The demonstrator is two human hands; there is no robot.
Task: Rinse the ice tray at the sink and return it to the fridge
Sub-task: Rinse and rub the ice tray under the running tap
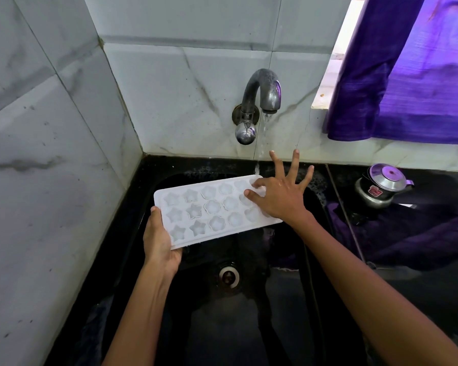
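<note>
A white ice tray (209, 212) with star and flower shaped cells is held level over the black sink (249, 299). My left hand (159, 241) grips its near left end, thumb on the rim and fingers underneath. My right hand (280, 191) lies spread on the tray's far right end, thumb and forefinger touching the cells, the other fingers straight and fanned out. A metal wall tap (262, 96) runs a thin stream of water (262, 138) that falls onto the tray's far right corner by my right hand.
The sink's drain (229, 276) lies below the tray. A small steel pot with a lid (381, 184) stands on the black counter at right, beside a dark purple cloth (407, 233). A purple curtain (407, 70) hangs at upper right. Marble-tiled walls close the left and back.
</note>
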